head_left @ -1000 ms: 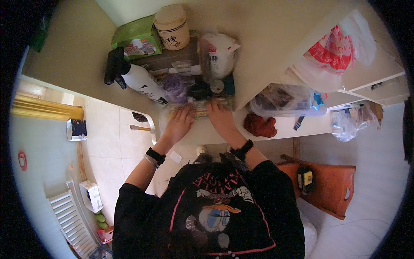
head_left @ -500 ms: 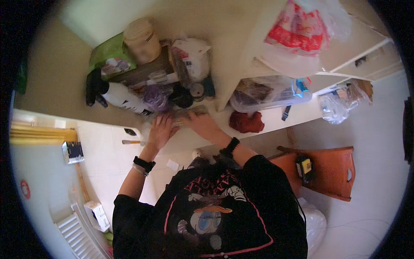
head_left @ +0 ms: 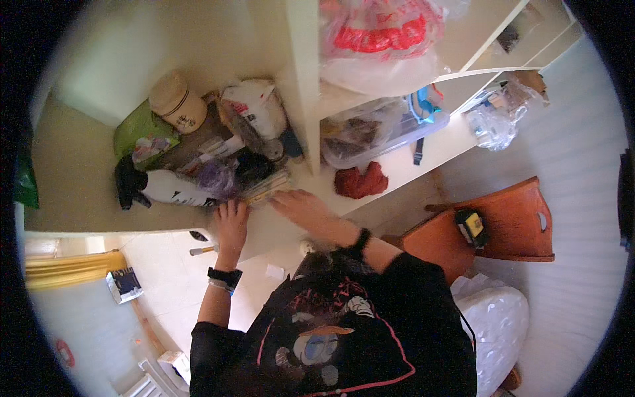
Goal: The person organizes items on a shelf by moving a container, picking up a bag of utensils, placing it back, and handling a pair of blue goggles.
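Observation:
My left hand point(head_left: 231, 223) rests at the shelf's front edge with its fingers extended, just below a purple bundle point(head_left: 217, 177). To its right, my right hand point(head_left: 303, 210) lies palm down, fingers stretched toward a clear flat packet point(head_left: 266, 187). The fingertips of both hands are at the packet's near side; whether they press on it cannot be made out. Left of the packet lies a white spray bottle point(head_left: 177, 188) with a black trigger head. A black bundle point(head_left: 254, 165) sits just behind the packet.
Behind stand a beige canister point(head_left: 177, 102), a green package point(head_left: 142, 135) and a white bag point(head_left: 256, 106). An upright divider point(head_left: 305, 79) separates these from a clear plastic bin point(head_left: 383, 142). A dark red cloth point(head_left: 361, 180) lies before the bin. An orange-brown chair point(head_left: 516, 225) stands at right.
The view has shifted, so the shelf appears further left. My hands have drawn back a little from the packet, which shows more plainly between and beyond them.

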{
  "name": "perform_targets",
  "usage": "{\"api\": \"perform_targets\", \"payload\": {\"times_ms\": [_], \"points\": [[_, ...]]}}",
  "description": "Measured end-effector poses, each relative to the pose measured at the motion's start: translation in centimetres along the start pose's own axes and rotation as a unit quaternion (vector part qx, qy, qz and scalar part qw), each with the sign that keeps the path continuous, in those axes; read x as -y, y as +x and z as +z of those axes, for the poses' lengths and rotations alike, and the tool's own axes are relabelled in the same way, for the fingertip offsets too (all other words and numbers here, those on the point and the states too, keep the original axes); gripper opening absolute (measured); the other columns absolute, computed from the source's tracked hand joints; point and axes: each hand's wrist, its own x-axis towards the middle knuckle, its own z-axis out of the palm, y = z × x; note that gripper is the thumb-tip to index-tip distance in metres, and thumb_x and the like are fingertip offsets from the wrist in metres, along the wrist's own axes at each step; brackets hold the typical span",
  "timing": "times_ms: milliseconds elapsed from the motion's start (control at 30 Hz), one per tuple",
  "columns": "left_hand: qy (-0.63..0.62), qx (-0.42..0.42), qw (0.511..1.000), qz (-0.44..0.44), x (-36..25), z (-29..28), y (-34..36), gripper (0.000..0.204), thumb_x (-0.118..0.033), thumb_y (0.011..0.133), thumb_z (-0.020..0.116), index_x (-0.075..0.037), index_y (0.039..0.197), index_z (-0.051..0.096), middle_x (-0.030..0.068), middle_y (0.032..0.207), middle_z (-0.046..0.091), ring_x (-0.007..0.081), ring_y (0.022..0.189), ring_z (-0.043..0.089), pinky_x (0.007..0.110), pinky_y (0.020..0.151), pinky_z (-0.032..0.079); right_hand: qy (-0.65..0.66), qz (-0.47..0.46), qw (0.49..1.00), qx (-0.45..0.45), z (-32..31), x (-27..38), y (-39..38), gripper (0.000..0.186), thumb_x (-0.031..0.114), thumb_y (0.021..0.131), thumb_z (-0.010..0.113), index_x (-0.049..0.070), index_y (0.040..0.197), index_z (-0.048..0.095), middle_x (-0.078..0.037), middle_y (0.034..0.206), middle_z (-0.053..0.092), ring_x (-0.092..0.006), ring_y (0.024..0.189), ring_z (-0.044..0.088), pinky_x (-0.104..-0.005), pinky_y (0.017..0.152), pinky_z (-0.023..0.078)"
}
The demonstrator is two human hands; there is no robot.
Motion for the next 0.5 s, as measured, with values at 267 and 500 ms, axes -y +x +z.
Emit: {"api": "perform_targets", "payload": {"times_ms": [267,500], "points": [[0.034,-0.053,0.998,-0.023,-0.7,-0.4,0.0,0.023,-0.029,0.085,0.053,-0.011,0.097,0.05,0.0101,0.107,0.049,0.0297,0.095,0.047,0.047,0.083,0.038,0.033,0.183,0.964,-0.188,-6.8,-2.8,-12.0,0.015,0.006,0.073,0.061,0.003,0.088,0.06,-0.01,0.075,0.054,-0.0272,0.07,0.057,-0.0359,0.059,0.047],[-0.008,0.023,0.989,-0.146,-3.3,-1.7,0.6,0.032,-0.027,0.081,0.057,-0.011,0.109,0.05,0.0133,0.114,0.047,0.0307,0.106,0.044,0.047,0.089,0.034,-0.009,0.365,0.886,-0.285,-12.0,-9.2,-19.3,0.019,0.008,0.074,0.068,0.002,0.065,0.052,-0.011,0.061,0.051,-0.0274,0.053,0.051,-0.0365,0.048,0.041]]}}
